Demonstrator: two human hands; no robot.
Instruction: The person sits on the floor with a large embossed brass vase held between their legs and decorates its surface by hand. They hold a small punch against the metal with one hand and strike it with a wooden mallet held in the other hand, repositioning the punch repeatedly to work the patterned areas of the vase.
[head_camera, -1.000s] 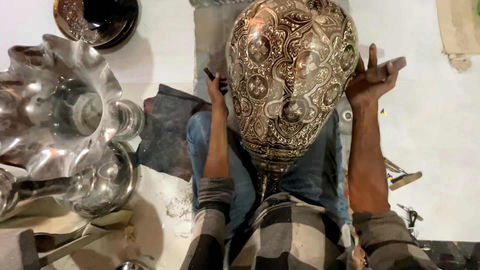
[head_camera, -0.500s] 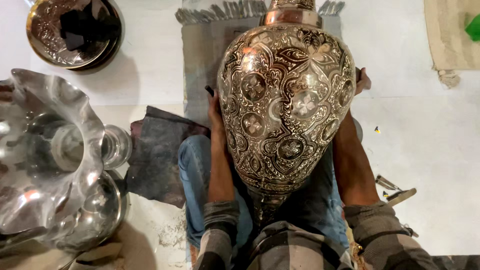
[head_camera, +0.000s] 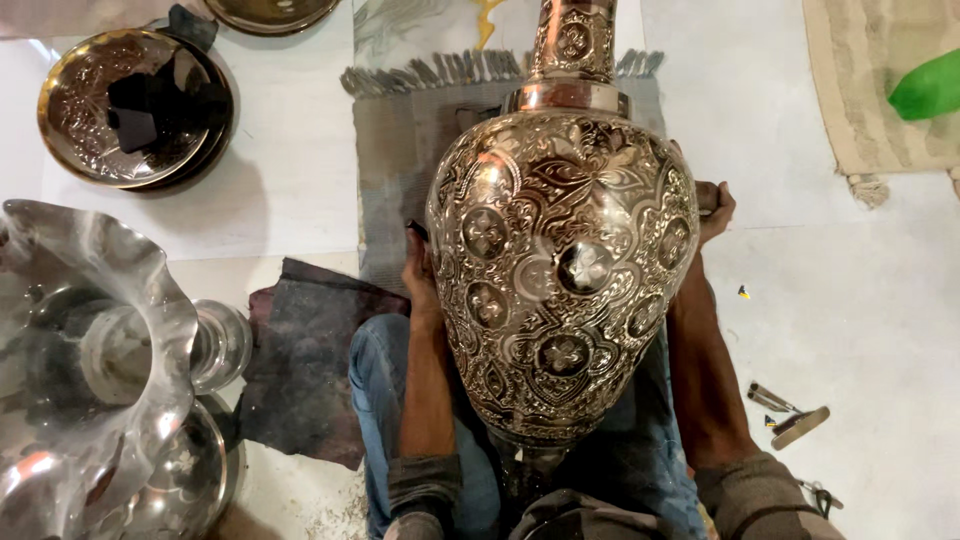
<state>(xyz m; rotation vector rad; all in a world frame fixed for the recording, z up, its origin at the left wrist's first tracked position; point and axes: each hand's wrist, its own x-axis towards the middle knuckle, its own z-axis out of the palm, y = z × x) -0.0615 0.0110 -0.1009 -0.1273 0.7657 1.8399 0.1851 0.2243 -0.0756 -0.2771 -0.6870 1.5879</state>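
Presently, entries by item:

Vase: large engraved metal vase (head_camera: 562, 270), bulbous body chased with dark floral and medallion patterns, lies across the person's lap with its narrow neck pointing away from the body, over the grey fringed mat (head_camera: 400, 130).

Left hand: left hand (head_camera: 418, 268) pressed flat against the vase's left flank, fingers together and mostly hidden behind the curve of the metal; a small dark object shows at the fingertips, kind cannot be told.

Right hand: right hand (head_camera: 712, 208) on the vase's right flank near the shoulder, fingers curled round the far side; whether they grip anything besides the vase cannot be told.

Legs: blue jeans (head_camera: 375, 400) visible beneath the vase; grey sleeve cuffs at both wrists.

Left of person: dark grey cloth (head_camera: 305, 370) lying on the white floor, just beside the left knee; beyond it a shiny silver fluted metal stand (head_camera: 100, 360) with a wavy rim.

Upper left: round engraved brass bowl (head_camera: 125, 105) holding a black object, well apart from the vase.

Right of person: small metal hand tools (head_camera: 790, 412) on the floor, near the right forearm.

Upper right: beige rug (head_camera: 860, 90) with a green object (head_camera: 928, 85) at the frame's edge.
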